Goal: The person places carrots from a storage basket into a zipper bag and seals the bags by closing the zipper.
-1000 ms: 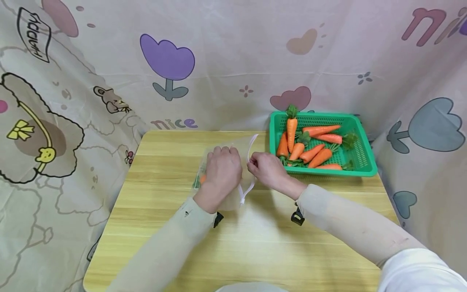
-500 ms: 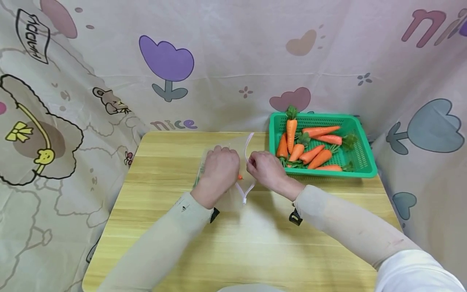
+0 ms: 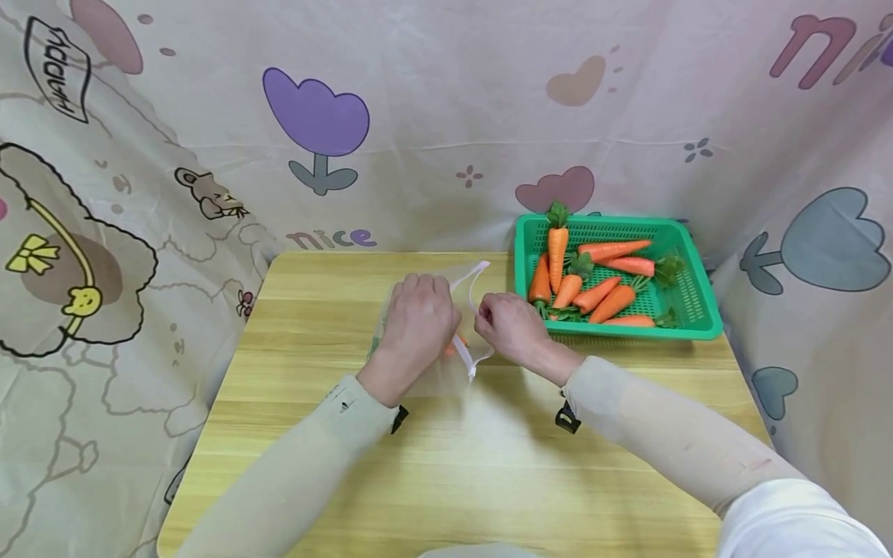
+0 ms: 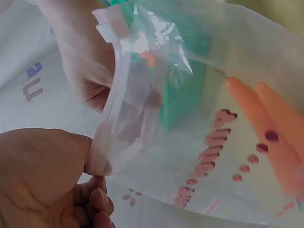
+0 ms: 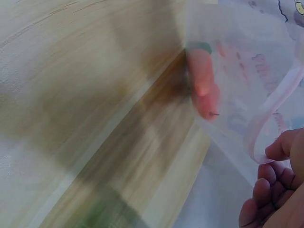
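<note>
A translucent zip bag (image 4: 223,42) with a pinkish rim and a slider (image 4: 111,23) hangs between both hands, its mouth spread. Two carrots (image 4: 254,114) lie inside; the right wrist view shows these carrots (image 5: 202,71) low in the bag near the tabletop. My left hand (image 3: 422,322) pinches one side of the rim between thumb and fingers, clearest in the left wrist view. The opposite side of the rim is pinched by my right hand (image 3: 512,325), thumb against curled fingers. In the head view my left hand covers much of the bag.
A green plastic basket (image 3: 705,310) holding several carrots (image 3: 614,302) stands at the back right of the wooden table (image 3: 502,465), just beyond my right hand. A printed curtain (image 3: 432,93) hangs behind the table and along both sides.
My left hand has shifted slightly left, while the right stays almost in place. The rim has changed shape between them, and orange inside the bag now shows right of my left hand.
</note>
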A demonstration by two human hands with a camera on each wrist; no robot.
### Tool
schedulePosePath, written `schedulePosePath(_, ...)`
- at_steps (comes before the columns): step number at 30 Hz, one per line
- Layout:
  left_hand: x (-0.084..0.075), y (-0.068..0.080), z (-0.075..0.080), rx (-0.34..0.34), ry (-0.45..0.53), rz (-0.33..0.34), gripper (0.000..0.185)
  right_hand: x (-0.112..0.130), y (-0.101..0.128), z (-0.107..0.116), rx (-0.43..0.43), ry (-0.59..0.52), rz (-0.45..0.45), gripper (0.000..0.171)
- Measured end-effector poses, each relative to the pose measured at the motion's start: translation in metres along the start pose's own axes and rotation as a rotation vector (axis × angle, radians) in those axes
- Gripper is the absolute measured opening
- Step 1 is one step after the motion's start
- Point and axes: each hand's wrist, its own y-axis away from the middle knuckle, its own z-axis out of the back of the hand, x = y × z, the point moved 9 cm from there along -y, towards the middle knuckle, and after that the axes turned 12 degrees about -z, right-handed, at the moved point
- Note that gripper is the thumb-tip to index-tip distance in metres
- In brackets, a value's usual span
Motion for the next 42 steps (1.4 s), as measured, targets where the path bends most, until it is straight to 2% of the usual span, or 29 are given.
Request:
schedulePosePath(4, 0.003, -0.001, 0.003, -0.008, 0.016, 0.030, 0.017, -0.003, 0.000, -0.001, -0.003, 0.002, -0.001, 0.015)
schedulePosePath(8, 0.007, -0.002, 0.003, 0.030, 0.027, 0.048, 0.018, -0.006, -0.001, -0.003, 0.001, 0.008, -0.002, 0.014)
schedulePosePath(12, 0.009, -0.002, 0.003, 0.056, 0.044, 0.055, 0.018, -0.009, -0.002, -0.004, 0.004, 0.012, -0.008, 0.012)
schedulePosePath(23, 0.009, -0.003, 0.004, 0.060, 0.087, 0.065, 0.017, -0.013, -0.004, 0.004, -0.049, 0.037, -0.057, 0.015)
schedulePosePath(34, 0.011, -0.008, 0.001, 0.190, 0.089, 0.084, 0.019, -0.014, -0.007, 0.006, -0.057, 0.062, -0.101, 0.016)
schedulePosePath(42, 0.011, -0.009, -0.002, 0.223, 0.121, 0.096, 0.018, -0.015, -0.007, 0.003, -0.041, 0.048, -0.100, 0.013)
